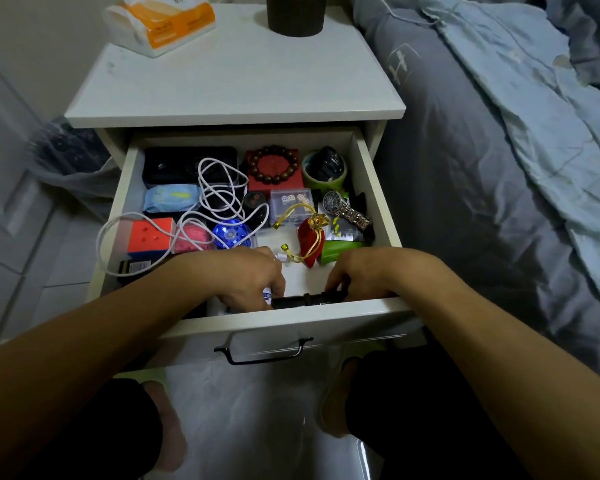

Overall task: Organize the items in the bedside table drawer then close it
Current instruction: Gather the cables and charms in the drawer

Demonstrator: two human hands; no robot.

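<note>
Beside the bed, the open drawer is holding clutter. Both hands are lying at its front: the left hand and right hand are curling their fingers round a black flashlight lying between them.

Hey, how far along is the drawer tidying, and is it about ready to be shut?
Partly done. At the back, the bead bracelet sits on its red box beside the black case. In hand: the left hand and right hand both grip a black flashlight at the front edge. Left: the white cable sprawls over things and over the left wall, the watch and red pouch lie loose, and the drawer is fully open.
</note>
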